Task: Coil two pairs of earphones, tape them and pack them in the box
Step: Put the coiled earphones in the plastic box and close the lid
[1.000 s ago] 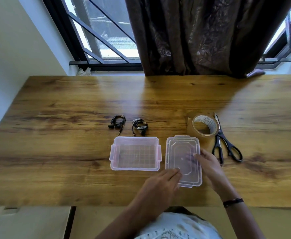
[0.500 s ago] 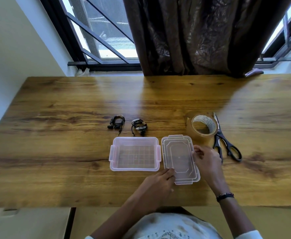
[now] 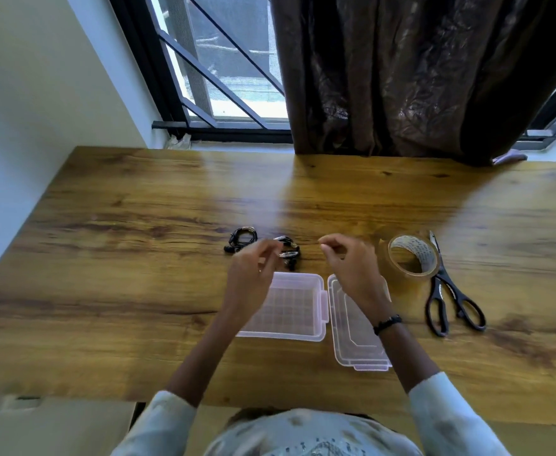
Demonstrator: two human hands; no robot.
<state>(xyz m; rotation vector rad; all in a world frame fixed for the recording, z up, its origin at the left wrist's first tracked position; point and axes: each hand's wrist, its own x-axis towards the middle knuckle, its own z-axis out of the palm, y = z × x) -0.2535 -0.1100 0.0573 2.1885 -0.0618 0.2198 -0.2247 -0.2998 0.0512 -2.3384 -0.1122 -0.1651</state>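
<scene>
The left hand, blurred, hides the near-left corner of the clear rectangular plastic box, and its curled fingertips reach the second coiled black earphone pair; whether it grips the pair, I cannot tell. The right hand, fingers loosely curled on nothing, hovers over the clear plastic lid. The first coiled black earphone pair lies at 11 o'clock from the box, on the wooden table.

A wooden table with pronounced grain is set against a barred window. A brown curtain is hung at centre-right. A pale wall is seen left. Daylight is reflected off the tabletop.
</scene>
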